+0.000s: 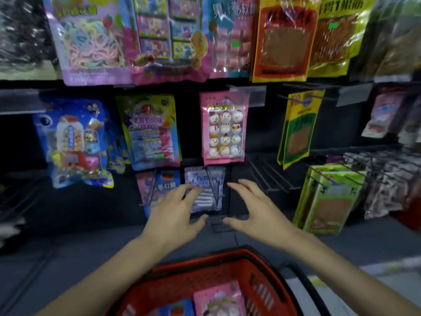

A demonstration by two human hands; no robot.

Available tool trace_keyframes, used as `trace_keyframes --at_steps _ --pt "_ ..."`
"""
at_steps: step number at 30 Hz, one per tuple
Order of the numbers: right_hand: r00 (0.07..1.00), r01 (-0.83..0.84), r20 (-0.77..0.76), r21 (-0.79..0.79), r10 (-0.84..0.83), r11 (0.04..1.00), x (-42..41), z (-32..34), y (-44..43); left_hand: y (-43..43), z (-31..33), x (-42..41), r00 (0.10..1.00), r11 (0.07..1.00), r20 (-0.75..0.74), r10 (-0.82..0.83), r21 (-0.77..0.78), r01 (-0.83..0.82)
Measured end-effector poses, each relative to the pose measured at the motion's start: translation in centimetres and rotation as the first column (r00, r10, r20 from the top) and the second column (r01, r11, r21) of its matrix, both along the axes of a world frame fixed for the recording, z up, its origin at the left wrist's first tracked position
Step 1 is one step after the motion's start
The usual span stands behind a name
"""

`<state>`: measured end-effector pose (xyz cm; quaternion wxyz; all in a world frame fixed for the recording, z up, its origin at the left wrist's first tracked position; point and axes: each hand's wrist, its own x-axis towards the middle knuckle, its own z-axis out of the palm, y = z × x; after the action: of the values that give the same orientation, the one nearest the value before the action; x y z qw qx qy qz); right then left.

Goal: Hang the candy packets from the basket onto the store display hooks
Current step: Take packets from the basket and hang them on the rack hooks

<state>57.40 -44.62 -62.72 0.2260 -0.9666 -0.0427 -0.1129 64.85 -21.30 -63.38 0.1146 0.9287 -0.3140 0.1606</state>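
Lower display row: one pale purple-and-white striped candy packet (196, 177), hanging on a black wire hook (212, 187), just beside a pink-and-blue strawberry-print packet (167, 181) and below a pink plastic packet of snowman sweets (224, 126).

Left hand (173, 215): released, fingers spread, fingertips over the striped packet's lower left part; contact cannot be told.

Right hand (257, 210): released, fingers spread, just right of the same packet, grasping nothing.

Foreground, below both forearms: red plastic mesh basket (262, 270), containing a pink candy packet (218, 299) and, at its left, a blue packet (175, 309), partly cut off by the frame edge.
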Motion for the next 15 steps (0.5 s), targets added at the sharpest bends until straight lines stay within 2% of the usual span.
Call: trace_keyframes --at_steps 5,9,12,15 --pt "0.986 -0.094 -0.143 -0.082 0.082 0.992 -5.3 -6.4 2.3 3.9 -5.7 -5.5 0.996 0.994 -0.083 -0.022 0.102 0.03" --pt "0.944 -0.096 -0.32 -0.019 0.085 0.995 -7.8 -13.5 3.2 8.0 -11.7 -8.5 0.993 0.979 -0.116 -0.036 0.195 0.059" --pt "0.86 -0.01 -0.509 -0.007 0.005 1.0 -8.2 -18.7 3.7 10.7 -15.8 -9.7 0.982 0.96 -0.187 -0.023 0.27 0.074" --pt "0.734 0.115 -0.671 -0.03 -0.105 0.993 -7.4 -22.8 4.0 12.8 -18.8 -9.7 0.974 0.93 -0.226 0.033 0.363 0.052"
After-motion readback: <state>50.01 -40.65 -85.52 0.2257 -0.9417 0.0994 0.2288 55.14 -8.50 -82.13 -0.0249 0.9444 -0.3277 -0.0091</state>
